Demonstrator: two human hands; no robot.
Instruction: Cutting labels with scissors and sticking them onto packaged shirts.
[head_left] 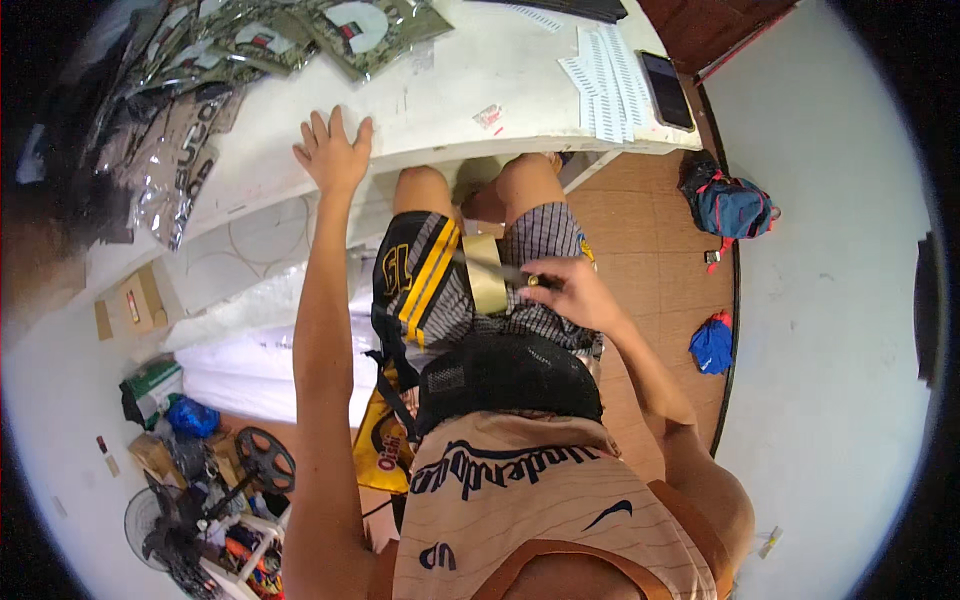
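Note:
My left hand rests palm down on the white table near its front edge, fingers spread and holding nothing. Over my lap, my right hand is closed around a dark, thin tool with a small round brass-coloured spot near the fingers. The tool is blurred, and I cannot make out its kind. It crosses a wide tan band lying between my thighs. Clear plastic packages with camouflage-patterned contents lie at the table's far left, beyond my left hand.
Strips of white labels and a phone lie at the table's right end. A backpack and a blue bundle are on the floor at right. Lower left stand a fan, an open carton and bags.

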